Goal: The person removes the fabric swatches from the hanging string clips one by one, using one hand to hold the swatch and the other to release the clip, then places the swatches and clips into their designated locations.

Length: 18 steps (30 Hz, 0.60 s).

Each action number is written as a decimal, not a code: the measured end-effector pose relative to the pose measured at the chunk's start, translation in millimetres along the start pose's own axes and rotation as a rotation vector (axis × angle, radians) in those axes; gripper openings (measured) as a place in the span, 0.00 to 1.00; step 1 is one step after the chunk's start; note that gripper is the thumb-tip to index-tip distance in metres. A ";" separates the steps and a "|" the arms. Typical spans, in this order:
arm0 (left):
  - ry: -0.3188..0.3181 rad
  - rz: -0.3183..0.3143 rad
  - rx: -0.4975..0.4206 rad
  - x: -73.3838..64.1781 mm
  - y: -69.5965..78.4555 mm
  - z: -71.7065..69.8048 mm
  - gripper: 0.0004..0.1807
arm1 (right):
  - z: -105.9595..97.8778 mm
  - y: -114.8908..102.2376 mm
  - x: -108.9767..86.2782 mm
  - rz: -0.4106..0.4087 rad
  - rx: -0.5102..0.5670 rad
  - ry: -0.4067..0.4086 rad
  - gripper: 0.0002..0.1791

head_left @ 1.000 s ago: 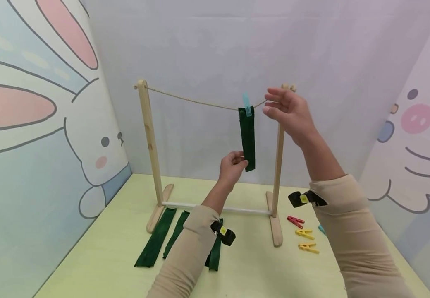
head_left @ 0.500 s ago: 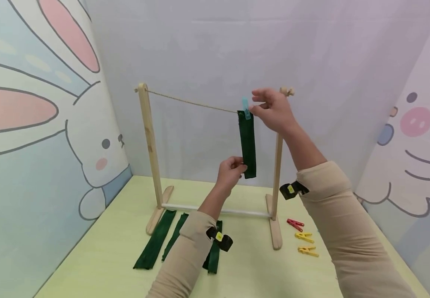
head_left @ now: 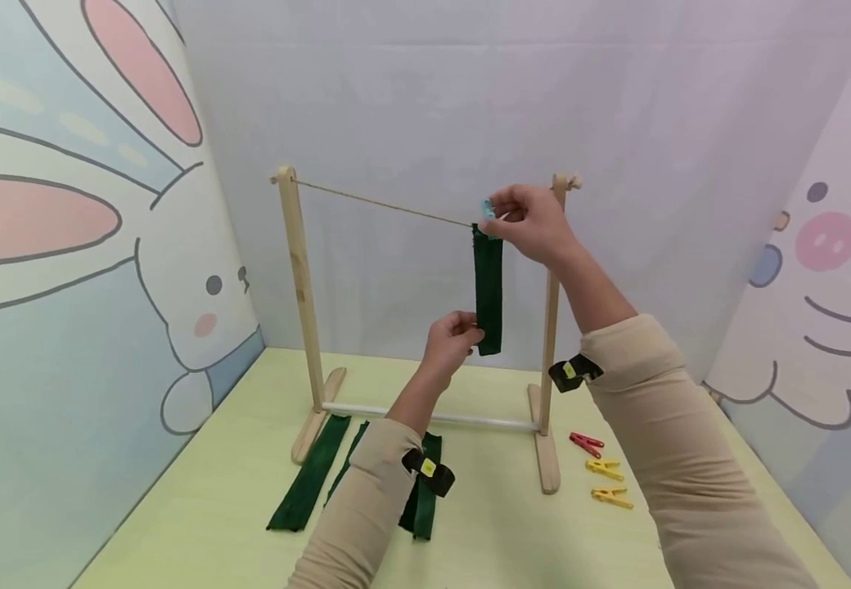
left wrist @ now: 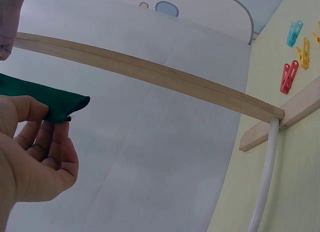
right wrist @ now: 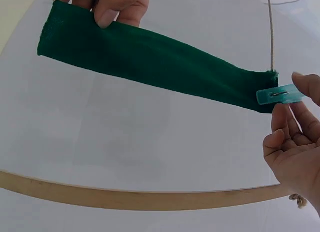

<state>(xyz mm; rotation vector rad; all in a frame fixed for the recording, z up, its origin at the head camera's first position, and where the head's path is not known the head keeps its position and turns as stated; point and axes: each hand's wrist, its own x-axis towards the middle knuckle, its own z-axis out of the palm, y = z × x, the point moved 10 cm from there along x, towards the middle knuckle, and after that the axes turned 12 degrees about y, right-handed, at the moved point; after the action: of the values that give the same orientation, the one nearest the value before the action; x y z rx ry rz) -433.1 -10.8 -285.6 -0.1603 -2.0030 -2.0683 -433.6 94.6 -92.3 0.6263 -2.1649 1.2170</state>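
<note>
A dark green cloth strip (head_left: 488,286) hangs from a thin rope (head_left: 381,202) strung between two wooden posts. At its top edge sits a light blue clothespin (right wrist: 275,96), clipped over cloth and rope. My right hand (head_left: 534,224) pinches the free end of that clothespin between thumb and fingers, as the right wrist view shows. Lower down, my left hand (head_left: 448,350) pinches the strip's left edge near its bottom end. In the left wrist view the strip's loose corner (left wrist: 70,102) sticks out past the left thumb and fingers.
More green cloth strips (head_left: 312,478) lie on the table at the left, partly behind my left sleeve. To the right are a red clothespin (head_left: 586,443), two yellow clothespins (head_left: 612,496) and a blue clothespin (left wrist: 294,33). A white rod (head_left: 425,415) joins the stand's feet.
My right hand has moved left from beside the rope to the blue clothespin and taken hold of it. The left hand stays at the strip's bottom, slightly lower in view.
</note>
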 end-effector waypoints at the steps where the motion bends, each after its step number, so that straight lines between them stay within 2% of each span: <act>1: 0.004 0.002 0.000 3.0 -3.9 -1.0 0.12 | -0.6 -0.7 -0.3 -0.012 0.003 0.005 0.17; 7: 0.021 -0.010 -0.011 3.0 -11.6 -4.8 0.11 | -2.9 3.9 -4.1 -0.019 0.010 0.015 0.16; 14: 0.032 0.032 -0.023 5.4 -4.2 -1.9 0.08 | -27.7 -1.8 -6.2 -0.100 0.093 0.172 0.11; 18: 0.024 0.024 -0.016 5.5 -7.4 -0.5 0.09 | -34.0 -2.8 -8.6 -0.128 0.126 0.213 0.10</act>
<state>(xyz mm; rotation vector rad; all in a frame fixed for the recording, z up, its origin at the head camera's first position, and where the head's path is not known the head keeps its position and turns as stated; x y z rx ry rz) -440.2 -11.8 -291.4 -0.1609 -1.9617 -2.0624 -417.0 123.9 -82.1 0.6464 -1.8558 1.2960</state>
